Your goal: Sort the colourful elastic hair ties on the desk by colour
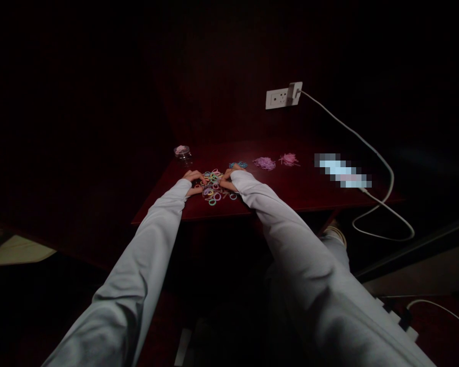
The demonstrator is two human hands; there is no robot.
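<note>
A loose pile of colourful small elastic hair ties (213, 192) lies on the dark red table near its front edge. My left hand (194, 180) rests at the left of the pile, with thumb and fingers apart and fingertips touching the hair ties. From the right, my right hand (228, 179) reaches into the same pile, its thumb and fingers also apart. Whether a single tie sits between any fingertips is too small to tell. Just behind my right hand is a small blue heap of thin bands (237, 165), partly covered by it.
Purple strands (265, 163) and pink strands (289, 159) lie in separate heaps to the right. A clear jar (182, 154) with something pink on top stands back left. A blurred-out bright device (342, 171) is tethered by a white cable (378, 153) to the wall socket (279, 98).
</note>
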